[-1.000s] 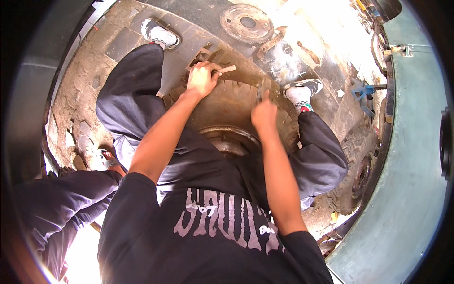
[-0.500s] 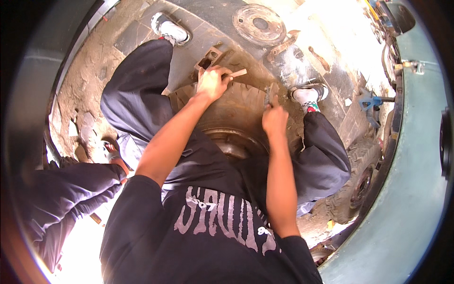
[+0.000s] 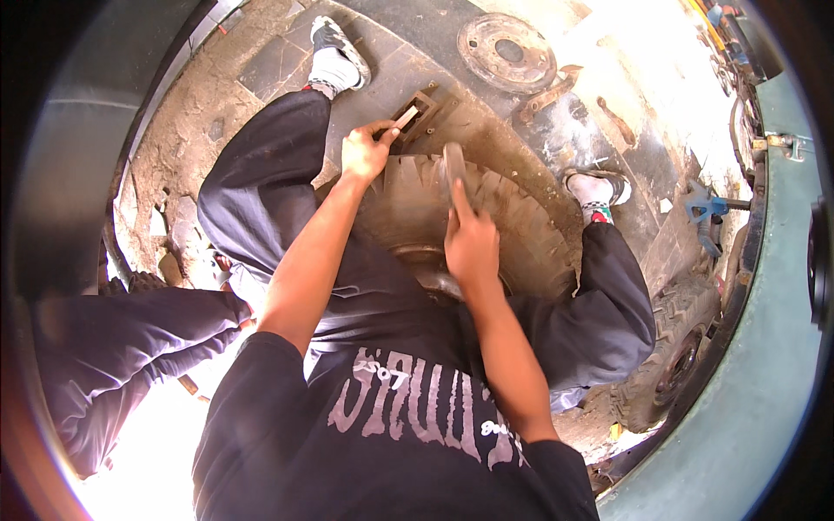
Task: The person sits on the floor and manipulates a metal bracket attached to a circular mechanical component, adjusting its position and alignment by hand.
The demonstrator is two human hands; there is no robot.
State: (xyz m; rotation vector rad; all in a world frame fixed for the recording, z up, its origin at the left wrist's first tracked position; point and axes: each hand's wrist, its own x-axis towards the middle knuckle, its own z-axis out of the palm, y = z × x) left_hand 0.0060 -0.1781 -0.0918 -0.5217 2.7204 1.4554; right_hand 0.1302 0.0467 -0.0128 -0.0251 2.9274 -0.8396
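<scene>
My left hand point(image 3: 367, 156) pinches a short, flat, pale strip point(image 3: 407, 116). The strip's far end lies over a rusty metal block with a slot point(image 3: 426, 106), on the ground beyond the tyre. Between my legs rests a large, dusty tyre point(image 3: 530, 217) with chunky tread and a rim point(image 3: 426, 259) at its centre. Above the tyre, my right hand point(image 3: 473, 247) is closed round a hammer-like tool point(image 3: 453, 167). Its grey-brown head is blurred, and my fingers hide its handle.
A rusty wheel disc point(image 3: 508, 54) lies on the paving beyond the tyre, near a rusty metal arm point(image 3: 547, 95). To the right are a green vehicle panel point(image 3: 738, 373), a blue clamp-like part point(image 3: 708, 207) and another tyre point(image 3: 669, 347). Someone's dark-trousered legs point(image 3: 148, 347) are at left.
My right hand has swung the tool left, over the tyre's middle. My left hand has shifted slightly left, and the strip now points up toward the metal block. The head view has shifted a little.
</scene>
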